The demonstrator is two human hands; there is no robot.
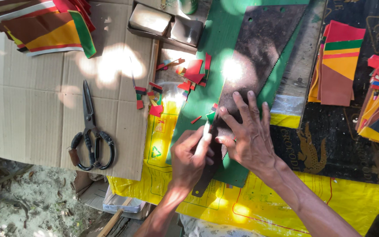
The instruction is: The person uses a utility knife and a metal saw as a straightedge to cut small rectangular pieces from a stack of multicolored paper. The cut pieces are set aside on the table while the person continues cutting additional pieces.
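Right hand (248, 136) flat, fingers spread, pressing saw blade (259, 57) onto green sheet (211, 48); left hand (190, 158) pinched on small knife (206, 131) alongside blade edge.

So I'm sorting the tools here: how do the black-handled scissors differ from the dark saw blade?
The black-handled scissors lie untouched on brown cardboard; the dark toothed saw blade lies on green sheet, pinned under the right hand. The scissors are small and narrow, the saw blade long and broad. Both are dark metal.
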